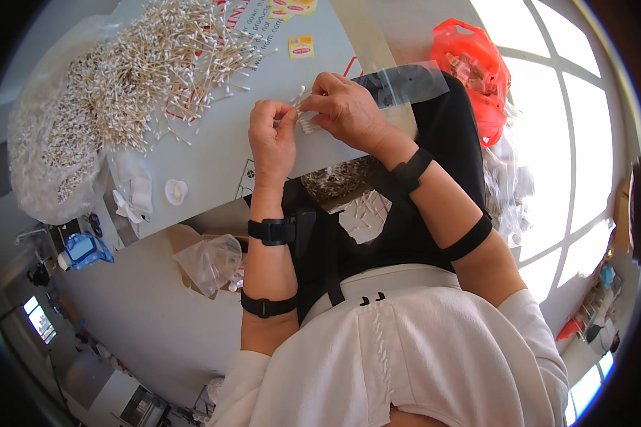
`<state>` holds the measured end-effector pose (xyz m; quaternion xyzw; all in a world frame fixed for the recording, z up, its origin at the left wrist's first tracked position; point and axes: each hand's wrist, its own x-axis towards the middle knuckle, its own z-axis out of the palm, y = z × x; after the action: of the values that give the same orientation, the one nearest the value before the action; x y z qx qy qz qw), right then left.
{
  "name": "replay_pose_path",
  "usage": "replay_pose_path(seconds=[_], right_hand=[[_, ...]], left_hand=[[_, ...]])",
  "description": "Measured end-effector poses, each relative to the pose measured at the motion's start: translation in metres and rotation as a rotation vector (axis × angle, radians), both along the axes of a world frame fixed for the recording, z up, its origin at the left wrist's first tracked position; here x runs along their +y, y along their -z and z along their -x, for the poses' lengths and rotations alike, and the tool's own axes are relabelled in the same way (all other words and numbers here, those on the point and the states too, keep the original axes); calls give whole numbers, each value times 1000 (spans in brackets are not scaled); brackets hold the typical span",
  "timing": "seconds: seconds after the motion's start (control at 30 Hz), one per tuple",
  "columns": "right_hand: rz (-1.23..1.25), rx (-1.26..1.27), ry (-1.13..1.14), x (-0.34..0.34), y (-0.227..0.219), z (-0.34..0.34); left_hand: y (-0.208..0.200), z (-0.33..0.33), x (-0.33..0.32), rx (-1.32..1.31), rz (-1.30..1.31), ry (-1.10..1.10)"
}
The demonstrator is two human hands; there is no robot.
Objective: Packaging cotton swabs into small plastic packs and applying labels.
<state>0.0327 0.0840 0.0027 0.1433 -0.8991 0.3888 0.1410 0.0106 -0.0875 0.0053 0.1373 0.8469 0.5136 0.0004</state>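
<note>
Above the near edge of the grey table [214, 171], my two hands come together over a small bunch of white-tipped cotton swabs [307, 124]. My left hand [272, 135] is closed, thumb and fingertips pinched at the left side of the bunch. From the right, my right hand [350, 112] has its fingers curled and closed around the swabs. The fingers hide part of the bunch. A big loose heap of cotton swabs [157, 64] lies at the far left, spilling out of a clear plastic bag [28, 153]. A clear plastic sheet or pouch [424, 84] lies beyond my right wrist.
A small yellow label card [301, 47] lies on the table. White scraps [176, 191] sit near its left corner. A red plastic bag [445, 43] stands at the right. Below the table edge are a box of swabs [338, 181] and a cardboard box with clear bags [210, 263].
</note>
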Motion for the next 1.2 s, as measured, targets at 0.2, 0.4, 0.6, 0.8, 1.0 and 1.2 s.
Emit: replay_pose_path(seconds=[0.2, 0.4, 0.6, 0.8, 1.0, 1.2], right_hand=[[-123, 44, -5, 3, 8, 6], [-121, 69, -21, 9, 11, 5], [-188, 107, -67, 7, 14, 9], [-218, 72, 8, 22, 4, 1], [-173, 74, 54, 27, 10, -4], [303, -39, 301, 18, 13, -8]], left_hand=[[-9, 8, -11, -103, -122, -73], [-13, -2, -26, -127, -155, -145], [-8, -15, -38, -120, -118, -152], [-26, -44, -41, -82, 33, 110], [-24, -64, -19, -18, 269, 274], [-11, -11, 7, 250, 286, 10]])
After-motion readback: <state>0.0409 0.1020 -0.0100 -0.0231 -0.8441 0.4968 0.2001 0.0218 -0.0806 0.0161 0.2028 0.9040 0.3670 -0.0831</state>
